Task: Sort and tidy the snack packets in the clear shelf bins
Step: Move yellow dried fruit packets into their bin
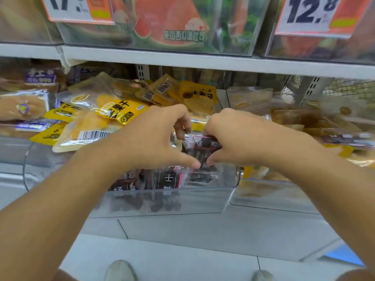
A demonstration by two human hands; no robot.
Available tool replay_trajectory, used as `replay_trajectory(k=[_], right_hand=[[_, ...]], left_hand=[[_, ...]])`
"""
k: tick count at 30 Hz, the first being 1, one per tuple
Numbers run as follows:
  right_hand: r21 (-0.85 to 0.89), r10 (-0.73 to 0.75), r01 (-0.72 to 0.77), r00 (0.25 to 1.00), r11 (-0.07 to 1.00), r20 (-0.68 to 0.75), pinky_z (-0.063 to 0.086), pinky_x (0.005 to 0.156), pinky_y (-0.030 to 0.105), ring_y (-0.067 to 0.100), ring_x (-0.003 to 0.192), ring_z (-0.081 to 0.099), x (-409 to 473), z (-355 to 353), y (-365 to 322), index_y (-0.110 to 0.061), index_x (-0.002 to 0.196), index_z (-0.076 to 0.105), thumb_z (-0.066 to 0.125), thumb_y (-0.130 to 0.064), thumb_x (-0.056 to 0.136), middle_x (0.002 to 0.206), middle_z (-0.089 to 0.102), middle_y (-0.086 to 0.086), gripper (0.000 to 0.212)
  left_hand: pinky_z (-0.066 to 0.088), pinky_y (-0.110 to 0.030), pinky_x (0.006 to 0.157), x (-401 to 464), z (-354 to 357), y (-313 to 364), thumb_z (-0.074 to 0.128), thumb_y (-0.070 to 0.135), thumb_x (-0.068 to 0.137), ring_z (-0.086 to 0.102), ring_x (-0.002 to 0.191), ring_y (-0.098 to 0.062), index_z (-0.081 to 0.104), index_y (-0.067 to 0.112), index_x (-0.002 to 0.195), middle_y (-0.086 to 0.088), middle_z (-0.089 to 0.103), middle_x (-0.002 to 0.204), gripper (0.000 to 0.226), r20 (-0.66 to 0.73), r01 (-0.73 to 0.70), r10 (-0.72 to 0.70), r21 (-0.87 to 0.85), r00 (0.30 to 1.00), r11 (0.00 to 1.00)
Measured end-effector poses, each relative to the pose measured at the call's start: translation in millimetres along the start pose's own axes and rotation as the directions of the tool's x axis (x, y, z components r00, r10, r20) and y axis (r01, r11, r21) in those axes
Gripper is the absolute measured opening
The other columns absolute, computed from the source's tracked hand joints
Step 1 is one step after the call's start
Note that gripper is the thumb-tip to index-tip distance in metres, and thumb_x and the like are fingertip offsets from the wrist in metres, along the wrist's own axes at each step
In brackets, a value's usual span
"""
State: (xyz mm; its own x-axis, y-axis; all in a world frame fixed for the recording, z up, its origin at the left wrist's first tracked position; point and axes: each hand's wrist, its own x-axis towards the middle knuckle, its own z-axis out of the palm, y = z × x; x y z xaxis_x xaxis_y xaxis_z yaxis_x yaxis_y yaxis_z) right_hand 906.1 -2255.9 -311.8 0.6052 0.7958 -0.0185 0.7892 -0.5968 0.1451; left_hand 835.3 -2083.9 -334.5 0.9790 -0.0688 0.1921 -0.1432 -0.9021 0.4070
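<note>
White shelf [203, 61] under clear packet-filled bins [162, 199]

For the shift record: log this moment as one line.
left hand: grips dark packet | right hand: grips same packet | place: over clear bin of dark packets | yellow packets: piled behind-left

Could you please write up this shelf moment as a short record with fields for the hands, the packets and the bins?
left hand: left hand grips the dark packet from its left side
right hand: right hand grips the same packet from its right
held item: dark packet, above the clear bin
clear bin: clear bin holds more dark packets, front wall transparent
yellow packets: yellow packets piled loosely to the left and behind
upper shelf: price tag reads 12.8
</note>
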Motion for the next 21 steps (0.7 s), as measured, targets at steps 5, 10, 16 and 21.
replay_trajectory(k=[5,10,16,21], right_hand=[[-0.194,-0.007,0.032,0.991,0.980,0.130,0.041,0.071,0.034,0.020,0.066,0.042,12.4,14.7,-20.6,-0.025,0.080,0.040,0.073,-0.056,0.081,0.072,0.038,-0.005,0.046],[-0.234,0.063,-0.019,0.981,0.972,0.183,0.040,0.076,0.035,0.017,0.061,0.036,17.6,12.2,-27.4,-0.024,0.076,0.038,0.078,-0.059,0.075,0.072,0.038,-0.005,0.053],[0.143,0.158,-0.124,0.952,0.982,-0.263,0.054,0.075,0.039,0.021,0.084,0.062,-42.7,-18.4,16.7,-0.029,0.092,0.067,0.069,-0.054,0.083,0.086,0.063,-0.011,0.027],[0.091,0.607,-0.601,0.775,0.794,-0.174,0.052,0.078,0.039,0.026,0.085,0.058,-104.8,-19.8,128.1,-0.023,0.097,0.071,0.079,-0.042,0.078,0.087,0.066,-0.003,0.028]], left_hand=[[0.044,-0.026,0.074,-7.6,-8.8,-0.8,0.087,0.061,0.058,0.049,0.088,-0.002,0.062,0.042,0.098,0.024,0.054,0.097,0.051,0.184,-0.002,-0.056,0.302,0.981,0.953],[0.048,-0.036,0.088,-7.1,-3.1,2.2,0.083,0.063,0.064,0.049,0.108,-0.010,0.063,0.040,0.102,0.016,0.051,0.113,0.049,0.161,-0.038,-0.032,0.414,0.986,0.909],[0.039,-0.024,0.062,-0.8,2.4,22.3,0.064,0.076,0.066,0.051,0.075,0.002,0.065,0.036,0.079,0.018,0.057,0.081,0.042,-0.102,-0.154,0.173,0.169,0.980,0.973],[0.043,-0.018,0.060,27.0,30.6,67.2,0.069,0.052,0.086,0.059,0.073,-0.003,0.068,0.032,0.088,0.018,0.062,0.077,0.020,-0.329,-0.344,0.318,-0.022,0.889,0.939]])
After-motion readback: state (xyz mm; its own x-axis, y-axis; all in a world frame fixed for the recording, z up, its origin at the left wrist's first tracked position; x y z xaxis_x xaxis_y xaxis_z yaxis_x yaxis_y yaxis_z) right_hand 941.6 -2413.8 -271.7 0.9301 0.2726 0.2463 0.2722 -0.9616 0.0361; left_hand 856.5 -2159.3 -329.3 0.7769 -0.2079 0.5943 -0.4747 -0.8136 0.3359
